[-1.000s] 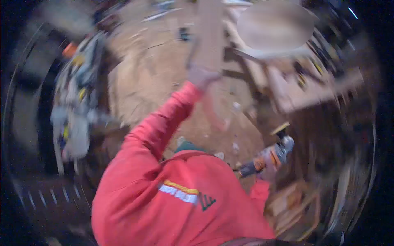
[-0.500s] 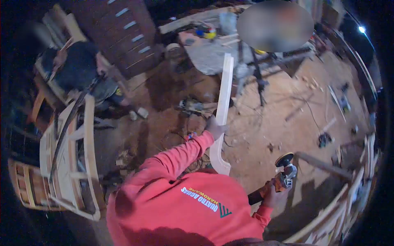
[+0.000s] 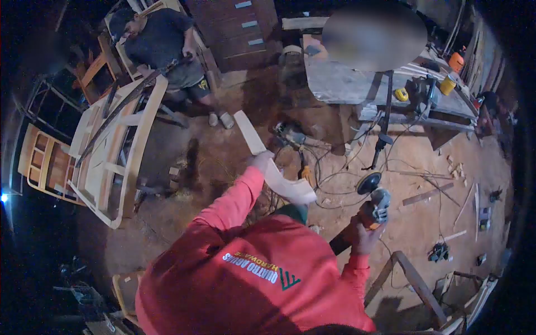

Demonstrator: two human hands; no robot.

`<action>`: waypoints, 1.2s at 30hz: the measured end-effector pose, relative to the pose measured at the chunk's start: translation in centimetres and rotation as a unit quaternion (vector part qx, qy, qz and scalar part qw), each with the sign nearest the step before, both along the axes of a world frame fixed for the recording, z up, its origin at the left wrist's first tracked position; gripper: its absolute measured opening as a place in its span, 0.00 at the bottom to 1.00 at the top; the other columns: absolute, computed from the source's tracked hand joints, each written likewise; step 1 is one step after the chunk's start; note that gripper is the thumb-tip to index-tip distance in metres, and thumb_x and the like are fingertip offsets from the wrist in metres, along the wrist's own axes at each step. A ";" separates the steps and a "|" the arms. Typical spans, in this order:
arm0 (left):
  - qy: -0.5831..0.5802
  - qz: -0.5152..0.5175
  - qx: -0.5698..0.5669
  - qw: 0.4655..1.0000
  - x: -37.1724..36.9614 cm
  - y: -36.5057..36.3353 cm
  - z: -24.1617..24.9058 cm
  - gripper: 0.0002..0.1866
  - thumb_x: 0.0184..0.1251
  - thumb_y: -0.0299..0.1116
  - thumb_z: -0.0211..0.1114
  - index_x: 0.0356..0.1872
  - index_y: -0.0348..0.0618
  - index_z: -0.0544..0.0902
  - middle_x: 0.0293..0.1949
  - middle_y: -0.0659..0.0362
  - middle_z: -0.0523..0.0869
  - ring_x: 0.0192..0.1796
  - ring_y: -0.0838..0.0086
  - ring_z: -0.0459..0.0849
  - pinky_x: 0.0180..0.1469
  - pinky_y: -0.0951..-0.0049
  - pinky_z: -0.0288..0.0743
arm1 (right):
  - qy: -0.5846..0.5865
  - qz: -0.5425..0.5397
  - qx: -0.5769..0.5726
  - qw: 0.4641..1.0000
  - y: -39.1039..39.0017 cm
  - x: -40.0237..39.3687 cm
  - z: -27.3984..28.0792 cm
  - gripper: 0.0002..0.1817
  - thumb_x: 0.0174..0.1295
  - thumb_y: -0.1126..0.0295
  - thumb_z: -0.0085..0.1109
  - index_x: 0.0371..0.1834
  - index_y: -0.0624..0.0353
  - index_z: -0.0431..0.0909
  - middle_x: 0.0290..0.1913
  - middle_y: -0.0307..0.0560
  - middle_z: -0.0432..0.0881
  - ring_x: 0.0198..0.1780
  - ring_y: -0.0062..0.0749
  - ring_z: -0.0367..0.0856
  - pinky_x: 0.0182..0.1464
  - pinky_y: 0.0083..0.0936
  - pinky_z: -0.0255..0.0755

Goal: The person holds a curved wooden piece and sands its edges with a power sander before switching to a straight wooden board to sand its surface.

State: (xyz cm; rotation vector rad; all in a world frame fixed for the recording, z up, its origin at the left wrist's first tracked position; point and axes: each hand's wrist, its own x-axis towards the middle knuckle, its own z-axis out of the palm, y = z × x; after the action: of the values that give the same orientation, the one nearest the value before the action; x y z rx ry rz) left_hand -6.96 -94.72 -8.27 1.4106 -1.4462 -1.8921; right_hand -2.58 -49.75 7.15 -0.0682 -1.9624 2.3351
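Observation:
My left hand (image 3: 261, 161) is wrapped around a pale curved wooden piece (image 3: 287, 187), shaped like a chair leg. Its straight end points away from me, and the curved end lies close in front of my red shirt (image 3: 234, 279). On the right side, my right hand (image 3: 365, 230) grips an angle grinder (image 3: 381, 204) by its body. A round dark sanding disc (image 3: 368, 182) is fitted on the grinder's head and faces up and left, apart from the wood.
A person (image 3: 162, 44) sits at the upper left beside a pale wooden frame (image 3: 142, 111). A workbench (image 3: 335, 81) stands ahead, with a yellow tape measure (image 3: 401, 94) on it. Cables (image 3: 335, 177) and wood scraps (image 3: 458, 170) lie on the dirt floor. A dark beam (image 3: 416, 285) is at lower right.
My view has turned left, bringing the seated person further into view. The wooden piece has swung from nearly upright to tilted left in my left hand. Both hands keep their hold.

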 end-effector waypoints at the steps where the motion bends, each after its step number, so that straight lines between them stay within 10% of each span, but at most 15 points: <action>1: -0.029 -0.007 -0.012 0.999 0.7 0.7 1.8 0.12 0.52 0.37 0.77 0.31 0.45 0.84 0.27 0.57 0.82 0.27 0.62 0.81 0.34 0.61 0.79 | 0.023 0.014 0.020 0.999 1.1 -0.4 -0.6 0.48 0.49 0.79 0.69 0.76 0.53 0.56 0.56 0.49 0.76 0.50 0.34 0.81 0.49 0.33 0.84; 7: -0.083 0.007 -0.126 0.989 0.0 3.0 8.9 0.18 0.50 0.36 0.79 0.37 0.36 0.86 0.32 0.55 0.85 0.31 0.62 0.84 0.39 0.61 0.79 | -0.091 0.049 0.067 0.992 2.2 -2.4 4.8 0.47 0.49 0.74 0.68 0.76 0.52 0.56 0.58 0.48 0.76 0.50 0.35 0.81 0.50 0.35 0.82; 12: -0.019 0.036 -0.128 0.991 -4.3 0.5 11.3 0.47 0.45 0.21 0.77 0.70 0.21 0.64 0.53 0.45 0.84 0.50 0.65 0.86 0.51 0.58 0.82 | 0.013 -0.001 0.045 0.999 2.2 -5.1 3.7 0.49 0.49 0.71 0.71 0.77 0.54 0.55 0.58 0.48 0.76 0.51 0.34 0.81 0.51 0.35 0.82; 14: 0.162 0.026 -0.108 0.981 -6.3 0.1 11.5 0.43 0.46 0.22 0.77 0.67 0.23 0.68 0.55 0.47 0.82 0.52 0.63 0.84 0.54 0.58 0.80 | -0.022 0.009 0.005 1.000 2.5 -6.2 3.2 0.51 0.49 0.73 0.72 0.77 0.54 0.54 0.59 0.48 0.75 0.54 0.35 0.81 0.54 0.36 0.82; 20: 0.126 0.043 -0.094 0.987 -14.2 2.1 17.4 0.32 0.49 0.28 0.77 0.57 0.29 0.77 0.53 0.51 0.83 0.47 0.61 0.84 0.52 0.58 0.80 | -0.036 -0.026 -0.011 0.999 -1.5 -8.9 3.1 0.50 0.48 0.79 0.75 0.75 0.57 0.55 0.62 0.50 0.74 0.60 0.37 0.80 0.60 0.37 0.79; 23: 0.227 -0.017 -0.005 0.974 -23.2 -4.3 7.0 0.29 0.51 0.31 0.77 0.55 0.30 0.79 0.50 0.52 0.84 0.46 0.63 0.83 0.51 0.59 0.80 | -0.010 -0.071 0.040 0.997 -5.2 -12.1 2.5 0.48 0.48 0.79 0.75 0.73 0.57 0.57 0.60 0.49 0.75 0.59 0.37 0.80 0.60 0.37 0.78; 31: 0.090 -0.172 0.063 0.979 -40.9 1.0 5.9 0.32 0.43 0.31 0.80 0.52 0.26 0.81 0.46 0.49 0.86 0.42 0.62 0.86 0.48 0.58 0.82 | -0.160 -0.208 -0.060 0.963 -18.9 -18.4 0.8 0.40 0.50 0.72 0.72 0.69 0.57 0.63 0.54 0.46 0.79 0.51 0.36 0.83 0.51 0.33 0.81; 36: 0.087 -0.132 -0.043 0.987 -52.6 5.6 -5.6 0.53 0.52 0.43 0.81 0.74 0.26 0.63 0.66 0.44 0.80 0.62 0.61 0.83 0.64 0.61 0.77 | -0.221 -0.318 -0.024 0.922 -26.5 -19.1 4.3 0.37 0.50 0.75 0.69 0.67 0.57 0.66 0.51 0.46 0.81 0.48 0.33 0.84 0.50 0.33 0.82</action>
State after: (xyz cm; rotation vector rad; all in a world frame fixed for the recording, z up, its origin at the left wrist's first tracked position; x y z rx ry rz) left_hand -59.57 -89.16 -13.83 1.0285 -1.6715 -2.0242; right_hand -21.71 -76.23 11.45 -1.1407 -1.6635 2.0219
